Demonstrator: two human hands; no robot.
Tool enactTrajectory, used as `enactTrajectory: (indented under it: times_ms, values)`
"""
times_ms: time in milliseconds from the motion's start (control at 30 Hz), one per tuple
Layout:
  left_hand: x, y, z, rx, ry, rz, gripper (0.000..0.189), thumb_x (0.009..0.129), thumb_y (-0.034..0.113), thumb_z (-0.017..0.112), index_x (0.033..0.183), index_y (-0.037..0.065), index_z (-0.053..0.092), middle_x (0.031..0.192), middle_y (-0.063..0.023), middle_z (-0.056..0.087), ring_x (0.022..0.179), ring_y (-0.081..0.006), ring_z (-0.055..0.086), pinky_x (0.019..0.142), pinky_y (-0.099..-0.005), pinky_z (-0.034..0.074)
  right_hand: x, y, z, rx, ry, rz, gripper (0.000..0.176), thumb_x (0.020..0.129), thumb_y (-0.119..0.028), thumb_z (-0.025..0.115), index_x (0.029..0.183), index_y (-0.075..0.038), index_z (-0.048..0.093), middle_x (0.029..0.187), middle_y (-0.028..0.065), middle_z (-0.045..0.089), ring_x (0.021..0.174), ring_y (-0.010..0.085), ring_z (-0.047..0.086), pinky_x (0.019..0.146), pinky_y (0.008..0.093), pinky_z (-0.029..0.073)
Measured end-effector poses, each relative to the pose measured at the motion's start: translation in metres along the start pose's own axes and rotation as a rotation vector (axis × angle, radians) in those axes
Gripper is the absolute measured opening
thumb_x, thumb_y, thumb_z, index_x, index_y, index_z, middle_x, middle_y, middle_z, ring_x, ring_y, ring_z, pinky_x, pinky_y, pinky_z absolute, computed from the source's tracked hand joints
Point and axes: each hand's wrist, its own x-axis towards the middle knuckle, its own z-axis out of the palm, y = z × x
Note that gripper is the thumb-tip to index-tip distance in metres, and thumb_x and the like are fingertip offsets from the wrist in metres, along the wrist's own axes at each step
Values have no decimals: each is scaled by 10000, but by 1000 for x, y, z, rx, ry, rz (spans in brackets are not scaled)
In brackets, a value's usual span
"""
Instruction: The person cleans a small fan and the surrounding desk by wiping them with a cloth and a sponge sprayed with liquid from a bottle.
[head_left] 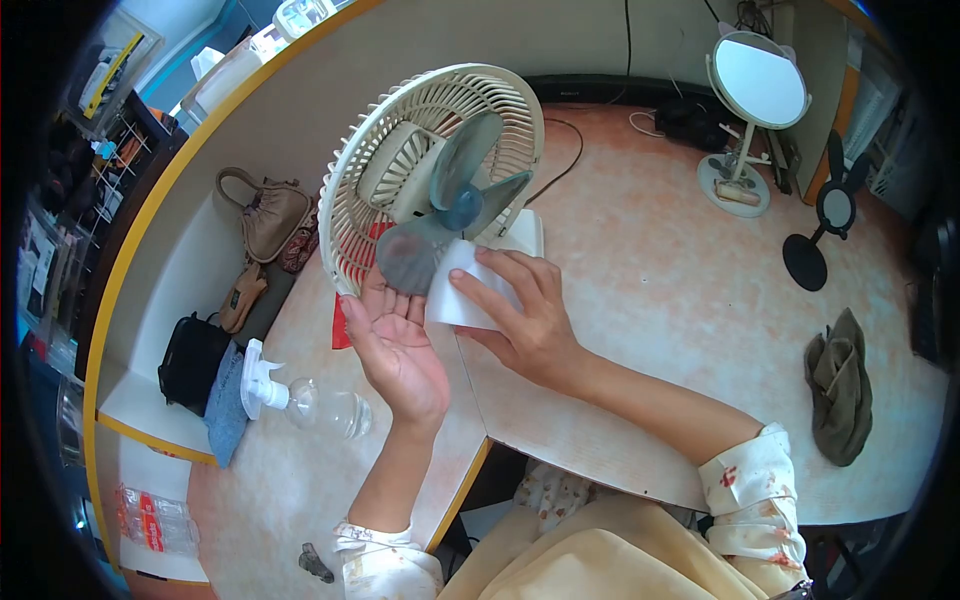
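Note:
A cream desk fan [400, 165] without a front grille stands on the desk, its translucent blue-grey blades [465, 160] exposed. My left hand [402, 350] is palm up below the lowest blade, with its fingers spread and fingertips at the blade's lower edge; nothing lies in the palm. In my right hand [525, 315] a folded white sheet or cloth [455, 295] is held between thumb and fingers, touching or very near the same blade. Part of a red item [342, 325] shows behind the fan's rim and my left hand.
A clear spray bottle [330, 410] lies to the left. Bags [275, 220] line the left wall. A round mirror [760, 80], a black rabbit-eared stand [820, 225] and a dark cloth [840, 390] are on the right. A cable [565, 170] runs behind the fan.

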Motion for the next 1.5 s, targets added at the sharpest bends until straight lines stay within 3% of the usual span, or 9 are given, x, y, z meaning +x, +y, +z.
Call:
enactTrajectory:
  times_ms: [100, 200, 400, 600, 833, 1033, 1233, 1367, 1500]
  values:
    - [-1, -1, 5, 9, 24, 38, 660, 971, 540, 352, 1303, -22, 448, 1308, -165, 500, 1226, -248, 463, 1053, -369, 318, -8, -4, -15, 54, -22, 112, 610, 664, -237, 789, 1234, -141, 594, 1254, 131, 509, 1088, 305, 476, 876, 415, 382]
    - [-4, 4, 14, 10, 10, 25, 659, 969, 546, 357, 1293, -20, 455, 1286, -161, 510, 1221, -230, 467, 1040, -362, 335, 7, -13, -17, 114, 113, 20, 591, 674, -241, 788, 1225, -145, 595, 1238, 133, 503, 1084, 311, 472, 881, 418, 380]
    - [-6, 0, 6, 63, 82, 10, 669, 969, 559, 346, 1296, -14, 460, 1224, -126, 542, 1128, -185, 512, 956, -312, 395, 30, -22, 19, 89, 255, 55, 600, 671, -253, 790, 1225, -154, 582, 1236, 128, 493, 1085, 313, 461, 886, 420, 372]
    - [-7, -3, 3, 8, 24, -13, 659, 963, 561, 360, 1286, -3, 470, 1207, -117, 542, 1079, -178, 520, 936, -304, 399, 17, -30, 28, 110, 210, 207, 625, 708, -233, 771, 1270, -129, 520, 1230, 149, 479, 1062, 326, 469, 873, 425, 374]
    - [-3, -7, 5, 9, 17, 73, 658, 966, 548, 341, 1293, -11, 460, 1259, -129, 526, 1170, -221, 492, 1014, -345, 353, -9, -18, 15, 200, 135, 412, 601, 749, -253, 757, 1270, -103, 496, 1201, 166, 493, 1033, 347, 485, 879, 416, 393]
    - [-7, -2, 8, 31, -22, 11, 656, 969, 551, 312, 1292, 1, 462, 1251, -131, 530, 1194, -223, 472, 1031, -357, 329, 16, -30, -6, 260, 204, 115, 582, 747, -268, 760, 1260, -107, 534, 1228, 159, 490, 1049, 333, 481, 895, 424, 386]
    - [-9, 4, 9, 29, -20, 4, 690, 973, 555, 315, 1326, -24, 438, 1315, -135, 503, 1241, -218, 460, 1044, -370, 345, 21, -12, 13, 2, 157, -55, 651, 640, -228, 779, 1257, -146, 589, 1221, 119, 525, 1052, 298, 491, 855, 413, 384]
    - [-5, -4, 6, 14, -23, 58, 708, 972, 565, 307, 1328, -35, 428, 1356, -163, 460, 1283, -258, 415, 1090, -388, 294, -15, 3, -9, -77, -80, -10, 622, 633, -216, 805, 1222, -139, 619, 1248, 123, 529, 1068, 301, 489, 886, 402, 396]
    - [-5, -1, 8, 10, -32, 57, 694, 975, 563, 283, 1327, -16, 435, 1342, -147, 481, 1269, -244, 437, 1083, -379, 303, -3, -4, -21, 17, 32, -12, 567, 621, -228, 788, 1163, -146, 643, 1205, 92, 545, 1030, 274, 499, 830, 401, 375]
